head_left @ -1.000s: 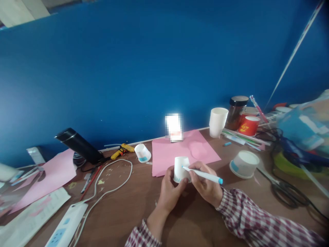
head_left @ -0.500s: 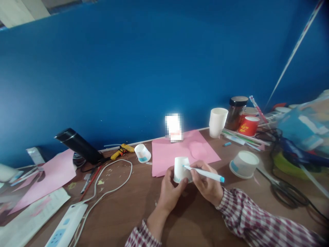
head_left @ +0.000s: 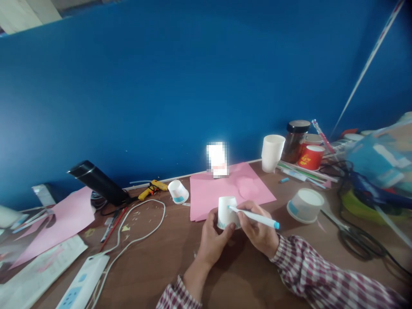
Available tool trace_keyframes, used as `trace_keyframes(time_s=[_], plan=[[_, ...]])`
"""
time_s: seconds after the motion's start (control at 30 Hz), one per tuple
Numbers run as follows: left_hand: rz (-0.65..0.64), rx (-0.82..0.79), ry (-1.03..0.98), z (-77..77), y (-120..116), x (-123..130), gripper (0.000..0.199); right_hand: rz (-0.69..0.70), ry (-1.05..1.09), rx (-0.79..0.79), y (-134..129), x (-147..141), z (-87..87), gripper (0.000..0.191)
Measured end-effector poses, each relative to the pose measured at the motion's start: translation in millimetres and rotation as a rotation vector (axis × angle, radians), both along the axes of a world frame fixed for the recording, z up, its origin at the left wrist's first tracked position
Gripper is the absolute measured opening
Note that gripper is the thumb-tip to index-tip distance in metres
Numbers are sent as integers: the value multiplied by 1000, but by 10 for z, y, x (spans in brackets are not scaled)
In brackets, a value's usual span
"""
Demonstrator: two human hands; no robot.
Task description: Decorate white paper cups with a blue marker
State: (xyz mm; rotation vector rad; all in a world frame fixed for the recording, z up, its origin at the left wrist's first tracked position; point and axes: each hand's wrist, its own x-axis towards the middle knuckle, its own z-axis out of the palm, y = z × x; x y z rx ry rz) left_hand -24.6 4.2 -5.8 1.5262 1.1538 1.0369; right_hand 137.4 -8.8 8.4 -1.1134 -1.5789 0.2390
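Note:
A white paper cup (head_left: 226,214) stands upside down between my hands, with small blue marks along its lower edge. My left hand (head_left: 215,240) grips it from the left, thumb across the front near the rim. In my right hand (head_left: 259,229) is a white marker (head_left: 259,218) with a light blue end. The marker's tip touches the side of the cup, where a blue spot shows. Behind the cup lie pink sheets of paper (head_left: 215,191).
Behind, a bright phone-like screen (head_left: 220,161) leans on the blue wall. To the right are a paper tub (head_left: 305,206), scissors (head_left: 358,242), stacked white cups (head_left: 272,153) and a red cup (head_left: 311,158). Left are a small cup (head_left: 178,192), a glue gun (head_left: 153,189) and a power strip (head_left: 84,281).
The marker tip has shifted very slightly to the left on the cup. Both hands keep the same hold.

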Motion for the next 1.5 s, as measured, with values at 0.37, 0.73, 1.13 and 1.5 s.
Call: trace_keyframes(time_s=[0.37,0.73,1.13,1.5], plan=[[39,-48,-86,8,12,1,50,-2,70,-10,5,12,5,8],[19,-28,-74,-11,18,-13,48,54,98,-55,-5,-5,-10,9],[7,-47,-48,16,1,-19,48,55,81,-60,9,6,-34,9],[-4,-43,-75,-6,9,-11,47,23,79,-22,43,40,-51,7]])
